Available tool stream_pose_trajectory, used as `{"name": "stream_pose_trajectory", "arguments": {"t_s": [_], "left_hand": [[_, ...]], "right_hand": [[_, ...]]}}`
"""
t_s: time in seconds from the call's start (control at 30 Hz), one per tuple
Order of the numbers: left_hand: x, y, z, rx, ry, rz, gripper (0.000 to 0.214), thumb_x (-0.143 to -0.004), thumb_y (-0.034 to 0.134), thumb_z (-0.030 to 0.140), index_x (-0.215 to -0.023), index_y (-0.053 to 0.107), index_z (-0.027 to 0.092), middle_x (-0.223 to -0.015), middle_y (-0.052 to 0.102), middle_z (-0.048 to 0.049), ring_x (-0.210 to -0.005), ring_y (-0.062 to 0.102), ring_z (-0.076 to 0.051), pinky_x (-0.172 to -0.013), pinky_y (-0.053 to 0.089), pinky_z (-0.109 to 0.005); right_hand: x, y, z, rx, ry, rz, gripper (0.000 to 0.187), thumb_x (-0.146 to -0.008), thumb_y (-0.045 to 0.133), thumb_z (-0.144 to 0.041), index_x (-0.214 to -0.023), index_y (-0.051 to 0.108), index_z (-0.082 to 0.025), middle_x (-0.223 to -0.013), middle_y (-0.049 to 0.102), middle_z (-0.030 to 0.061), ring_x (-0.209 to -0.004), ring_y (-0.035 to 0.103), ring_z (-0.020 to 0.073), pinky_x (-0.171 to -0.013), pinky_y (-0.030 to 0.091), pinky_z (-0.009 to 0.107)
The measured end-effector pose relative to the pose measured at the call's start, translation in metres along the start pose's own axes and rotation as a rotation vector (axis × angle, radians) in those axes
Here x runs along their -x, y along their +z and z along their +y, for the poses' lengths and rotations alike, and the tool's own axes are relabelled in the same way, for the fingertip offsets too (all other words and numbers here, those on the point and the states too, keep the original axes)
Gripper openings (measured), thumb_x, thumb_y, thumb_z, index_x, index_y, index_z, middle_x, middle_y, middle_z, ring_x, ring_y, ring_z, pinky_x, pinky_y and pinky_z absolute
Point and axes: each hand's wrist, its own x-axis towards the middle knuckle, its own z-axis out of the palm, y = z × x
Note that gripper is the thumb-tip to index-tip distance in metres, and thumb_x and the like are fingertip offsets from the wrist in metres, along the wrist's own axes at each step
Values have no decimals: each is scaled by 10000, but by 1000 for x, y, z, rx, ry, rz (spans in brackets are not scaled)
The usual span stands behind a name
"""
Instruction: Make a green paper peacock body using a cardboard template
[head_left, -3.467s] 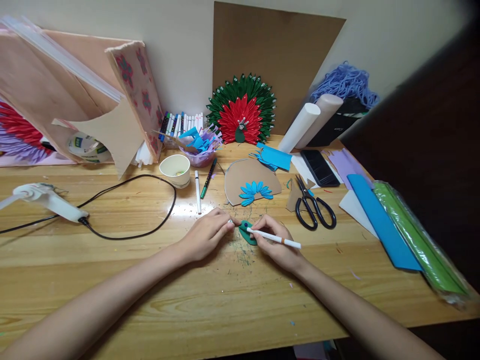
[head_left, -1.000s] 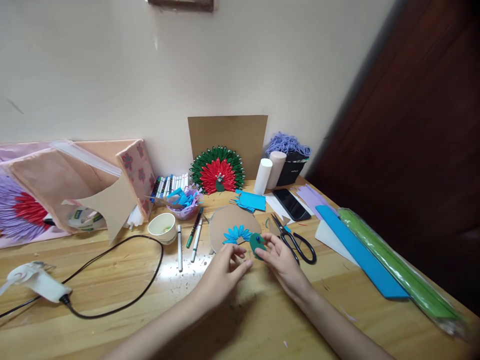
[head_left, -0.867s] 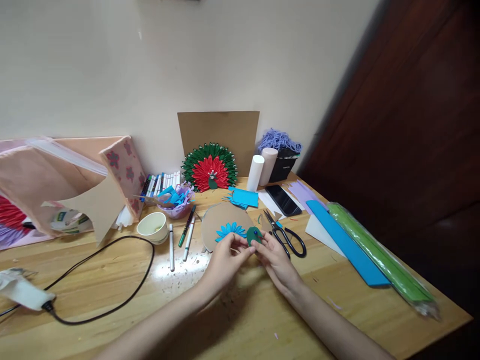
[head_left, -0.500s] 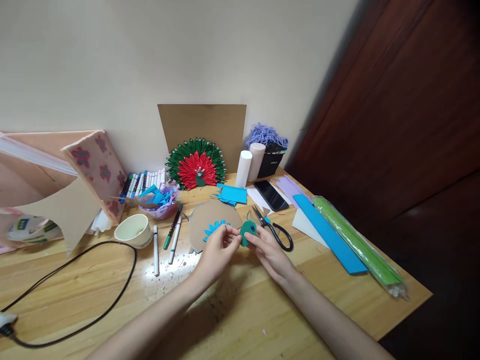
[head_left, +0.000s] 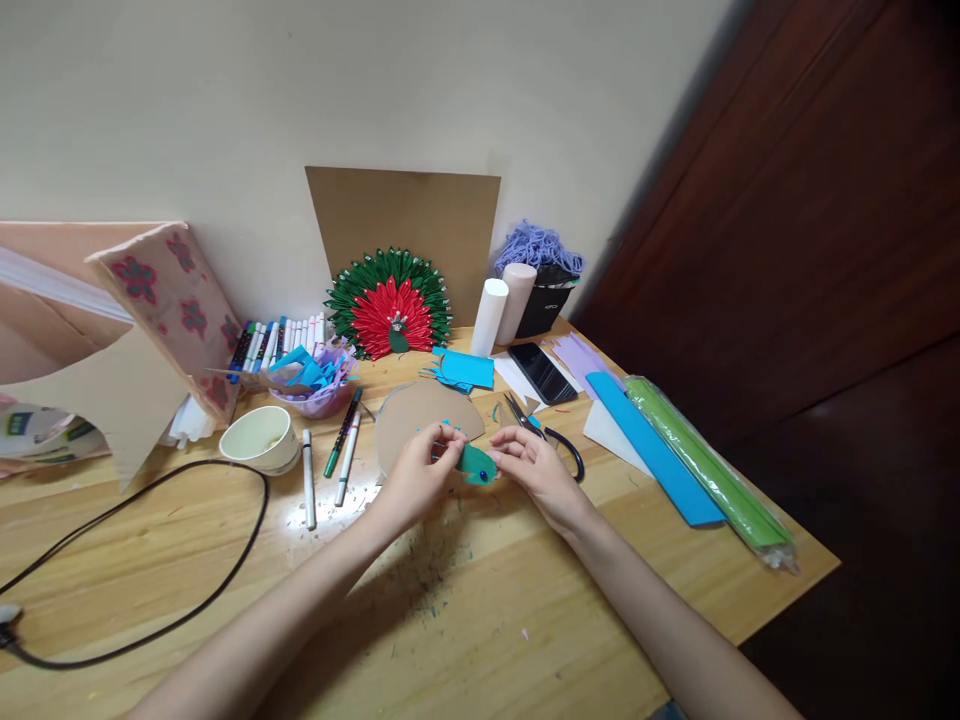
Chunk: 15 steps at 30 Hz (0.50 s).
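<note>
1. Just off the disc's near right edge, past the disc (head_left: 424,405) itself, the green piece (head_left: 474,462) is held at the two hands, apparently clear of the table (head_left: 525,570).
2. It has turned: half a second ago its blue bead (head_left: 484,475) was at upper right; now it sits low, near the right end.
3. The hold has shifted as well. Where the right hand pinched the piece, the left hand (head_left: 424,468) now pinches its left end between thumb and fingers.
4. The right hand (head_left: 536,475), right of the disc's near edge, has curled fingers with tips by the piece's right end; whether they grip it, I cannot tell.
5. Left of the disc lie the outer white pen (head_left: 309,480) and the inner white pen (head_left: 348,460); a white pen was in the right hand earlier. I judge that handling has replaced marking.
6. Right of the disc, the scissors (head_left: 519,412) lie unheld.
</note>
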Motion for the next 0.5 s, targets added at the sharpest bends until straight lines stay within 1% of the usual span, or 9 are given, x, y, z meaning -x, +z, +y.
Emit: {"name": "stream_pose_trajectory", "arguments": {"t_s": [0.03, 0.1, 0.17, 0.2, 0.23, 0.27, 0.33, 0.4, 0.5], "left_hand": [[-1, 1, -1, 34, -16, 18, 220, -815, 532, 337, -837, 612, 132, -853, 660, -68, -768, 610, -172, -741, 496, -324], [-2, 0, -4, 103, -46, 65, 228, -789, 572, 352, -836, 614, 133, -869, 661, -67, -763, 624, -171, -722, 519, -320], [-4, -4, -3, 164, -77, 104, 252, -753, 617, 367, -841, 622, 131, -886, 663, -67, -748, 634, -167, -679, 538, -305], [-4, -6, -2, 185, -93, 118, 263, -738, 634, 369, -841, 628, 128, -892, 664, -68, -737, 636, -164, -656, 544, -296], [-4, -8, 0, 199, -104, 129, 267, -727, 647, 366, -840, 633, 125, -890, 666, -69, -723, 637, -159, -637, 546, -286], [-5, -11, 1, 203, -108, 138, 265, -721, 655, 359, -837, 638, 122, -879, 669, -68, -708, 637, -153, -620, 545, -275], [-4, -14, 5, 186, -100, 157, 251, -716, 667, 339, -835, 645, 120, -829, 668, -60, -667, 632, -140, -586, 538, -253], [-4, -17, 7, 169, -78, 172, 241, -715, 673, 320, -845, 646, 119, -784, 657, -50, -644, 628, -132, -568, 533, -242], [-3, -20, 9, 190, -54, 189, 226, -708, 679, 296, -840, 638, 118, -763, 636, -38, -649, 627, -125, -572, 540, -239]], "right_hand": [[-1, -4, 0, 53, -14, 7, 315, -679, 713, -376, -860, 546, -180, -794, 622, 16, -727, 609, 148, -688, 487, 284], [-4, -17, 0, 261, -60, 90, 284, -703, 671, -376, -867, 536, -188, -830, 619, 32, -776, 613, 176, -744, 483, 328], [-8, -35, 1, 618, -96, 278, 207, -737, 611, -341, -854, 531, -191, -873, 607, 57, -816, 597, 204, -778, 463, 364], [-10, -43, 2, 801, -89, 357, 180, -722, 612, -316, -814, 525, -188, -877, 596, 74, -841, 583, 227, -782, 453, 379], [-12, -51, 3, 941, -71, 398, 185, -697, 625, -302, -789, 517, -184, -874, 587, 90, -866, 572, 250, -786, 447, 388], [-14, -56, 4, 1034, -58, 401, 191, -687, 625, -297, -791, 513, -182, -881, 582, 101, -875, 567, 259, -778, 447, 384], [-15, -61, 7, 1158, -24, 362, 207, -678, 620, -290, -814, 519, -170, -906, 584, 126, -889, 566, 276, -762, 449, 374], [-15, -59, 7, 1257, 6, 318, 218, -681, 606, -281, -840, 535, -149, -925, 594, 160, -890, 572, 295, -743, 447, 371], [-9, -53, 3, 1384, 39, 291, 171, -664, 597, -252, -785, 561, -137, -853, 614, 180, -832, 588, 317, -694, 437, 369]]}}
